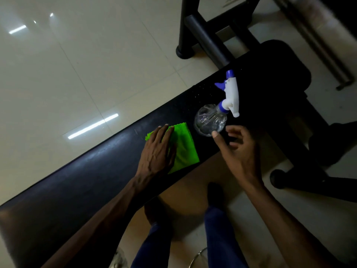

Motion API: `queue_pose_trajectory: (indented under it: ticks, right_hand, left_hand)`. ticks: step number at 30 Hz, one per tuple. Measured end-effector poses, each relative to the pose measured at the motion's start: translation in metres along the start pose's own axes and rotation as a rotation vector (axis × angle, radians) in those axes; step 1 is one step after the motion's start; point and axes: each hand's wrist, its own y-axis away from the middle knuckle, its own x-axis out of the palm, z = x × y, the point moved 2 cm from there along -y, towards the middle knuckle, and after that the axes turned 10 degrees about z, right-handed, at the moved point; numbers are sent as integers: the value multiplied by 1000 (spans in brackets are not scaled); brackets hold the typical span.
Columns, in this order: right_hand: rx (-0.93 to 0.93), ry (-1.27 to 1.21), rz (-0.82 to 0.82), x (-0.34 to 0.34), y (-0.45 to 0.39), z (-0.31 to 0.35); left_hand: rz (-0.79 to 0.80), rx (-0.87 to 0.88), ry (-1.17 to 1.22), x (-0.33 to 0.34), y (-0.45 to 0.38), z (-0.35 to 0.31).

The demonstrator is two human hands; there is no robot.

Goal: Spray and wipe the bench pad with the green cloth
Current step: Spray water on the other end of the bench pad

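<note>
Here, item by item. Bench pad (108,167): long, black, glossy, running diagonally from the lower left corner up toward the right; its lower left end is cut off by the frame edge. Fine droplets speckle its surface near the upper right end.

Green cloth (184,147): folded flat on the pad, about midway along the visible length. Left hand (157,151): palm down, fingers spread and laid flat over the cloth's left half, pressing rather than gripping; the covered part of the cloth is hidden beneath it.

Spray bottle (211,119): clear round body, white head with blue nozzle and collar, standing on the pad just beside the cloth's upper right corner. Right hand (238,149): released, fingers loosely curled, holding nothing; the thumb tip sits at the bottle's lower edge, though whether it touches cannot be told.

Black frame (202,33): legs and crossbar on the pale tiled floor (67,74) beyond the pad, top cut off. The pad's far end merges into dark padding and shadow, outline hard to make out. Legs in blue trousers (220,235) show below, feet dim.
</note>
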Motion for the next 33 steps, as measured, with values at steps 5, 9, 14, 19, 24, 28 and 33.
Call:
queue_pose_trajectory:
  ticks: [5,9,14,19,24,28,33]
  right_hand:
    - [-99,-38,117,-14,-48,10]
    - [-384,-17,212,-3,-85,27]
    - [-489,-55,262,18,-107,46]
    - [-507,-180,333,10,-129,54]
    - [-255,-142,516,-22,-152,59]
    - [-77,145,767,-38,-159,49]
    - [48,344,949,-45,-157,33]
  left_hand:
    - [124,-2,-54,7,-32,-24]
    - [164,-134,-91,19,-44,-31]
    - [170,-202,-156,24,-46,-38]
    - [214,-265,-236,20,-49,-42]
    - [221,-321,-258,18,-47,-50]
    - [236,-271,-191,27,-54,-60]
    - [276,-303,-231,42,-60,-64]
